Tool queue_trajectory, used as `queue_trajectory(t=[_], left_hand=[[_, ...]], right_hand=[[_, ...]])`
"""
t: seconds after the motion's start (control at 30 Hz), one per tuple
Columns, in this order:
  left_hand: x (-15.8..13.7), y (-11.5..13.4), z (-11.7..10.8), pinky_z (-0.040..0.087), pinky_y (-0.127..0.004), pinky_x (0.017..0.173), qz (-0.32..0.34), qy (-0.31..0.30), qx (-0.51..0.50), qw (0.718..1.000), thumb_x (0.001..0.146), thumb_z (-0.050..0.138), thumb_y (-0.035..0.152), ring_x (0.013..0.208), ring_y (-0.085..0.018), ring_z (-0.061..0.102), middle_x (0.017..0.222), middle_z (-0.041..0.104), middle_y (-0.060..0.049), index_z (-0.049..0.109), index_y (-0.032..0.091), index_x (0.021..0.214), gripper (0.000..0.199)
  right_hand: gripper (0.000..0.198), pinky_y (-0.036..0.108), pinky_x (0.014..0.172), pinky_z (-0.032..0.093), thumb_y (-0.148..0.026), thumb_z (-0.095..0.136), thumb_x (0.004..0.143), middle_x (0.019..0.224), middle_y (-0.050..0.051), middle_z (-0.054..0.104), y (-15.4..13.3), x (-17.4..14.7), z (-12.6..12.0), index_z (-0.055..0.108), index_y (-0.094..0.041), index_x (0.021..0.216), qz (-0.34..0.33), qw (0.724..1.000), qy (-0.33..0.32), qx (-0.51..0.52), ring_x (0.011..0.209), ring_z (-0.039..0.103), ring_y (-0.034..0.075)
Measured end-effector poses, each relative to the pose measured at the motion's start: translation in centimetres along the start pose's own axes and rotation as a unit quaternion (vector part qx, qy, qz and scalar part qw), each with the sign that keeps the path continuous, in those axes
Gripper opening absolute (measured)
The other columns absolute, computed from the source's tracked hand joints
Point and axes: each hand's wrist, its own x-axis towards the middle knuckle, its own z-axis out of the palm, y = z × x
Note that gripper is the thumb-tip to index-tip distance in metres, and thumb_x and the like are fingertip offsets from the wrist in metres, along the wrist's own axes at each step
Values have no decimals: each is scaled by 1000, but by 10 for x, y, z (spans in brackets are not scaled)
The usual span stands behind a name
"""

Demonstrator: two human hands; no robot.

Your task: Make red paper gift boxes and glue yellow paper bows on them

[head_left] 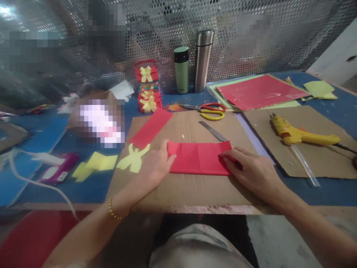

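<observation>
A creased red sheet of paper, folded along its near edge, lies on a cardboard mat. My left hand grips its left end between thumb and fingers. At the right end, my right hand pinches the paper's edge with thumb and fingertips. A narrower red paper strip and a yellow paper bow shape lie left of the sheet. Just beyond it rest a grey metal blade and scissors with red and yellow handles.
A yellow glue gun lies on cardboard at right. Behind stand a green tumbler, a steel flask and small red paper bags with yellow bows. Red sheets are at back right, yellow papers at left.
</observation>
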Motion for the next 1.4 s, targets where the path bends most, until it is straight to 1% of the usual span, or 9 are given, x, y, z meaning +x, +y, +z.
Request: queue_trajectory(t=[0.17,0.3,0.43,0.67,0.87,1.03,1.17,1.3,1.4], left_hand=[[-4,1,4,48,-31,68,31,17,62,997,106,46,33,79,-27,74,87,76,-12,35,16,164,62],[-4,0,5,47,-32,66,62,15,75,995,107,44,32,74,-26,72,80,75,-8,52,29,156,50],[-5,0,4,45,-33,67,75,21,66,995,108,44,30,72,-26,70,78,75,-9,61,30,149,45],[-6,2,3,44,-35,75,118,48,108,986,104,55,52,91,-30,72,104,77,-14,61,23,148,53],[-4,-2,7,41,-39,84,169,87,127,974,102,59,51,104,-33,66,116,71,-19,64,16,142,53],[2,-4,12,36,-39,83,230,133,145,953,101,63,47,102,-32,61,114,67,-19,68,10,128,46],[6,-3,15,35,-39,81,252,147,164,942,100,64,47,104,-33,58,111,66,-19,68,7,119,44],[4,-3,18,36,-39,83,276,162,157,934,101,63,39,105,-31,57,112,65,-18,65,10,130,41],[1,-3,20,37,-39,88,326,159,152,919,107,49,21,103,-27,58,112,65,-13,59,25,145,40]], right_hand=[[22,27,51,35,-25,52,98,89,6,77,-2,0,-2,74,-23,97,0,1000,-7,-16,64,67,17],[23,27,51,33,-26,51,98,88,7,77,-2,0,-2,74,-23,98,6,999,-16,-29,63,66,17],[23,28,53,33,-24,50,97,93,7,79,-4,0,-2,73,-24,101,24,999,-29,-34,66,67,17],[20,30,53,24,-22,52,93,86,4,79,-13,-4,-4,71,-25,100,70,991,-53,-103,63,65,18],[25,32,53,24,-20,48,96,91,6,72,-17,-8,-8,72,-24,102,81,989,-38,-118,69,61,19],[34,41,83,46,-17,46,99,122,17,67,-16,-3,-11,69,-21,124,-62,992,-24,-109,103,61,29],[41,47,104,44,-18,45,104,146,16,61,-9,0,-9,61,-21,141,-173,982,-47,-62,131,54,30],[42,46,104,47,-14,43,103,133,16,70,-3,-2,-2,64,-16,139,-176,983,-46,-30,122,62,28],[45,48,107,46,-12,40,102,136,15,69,-2,-4,0,63,-17,140,-168,984,-47,-28,125,61,27]])
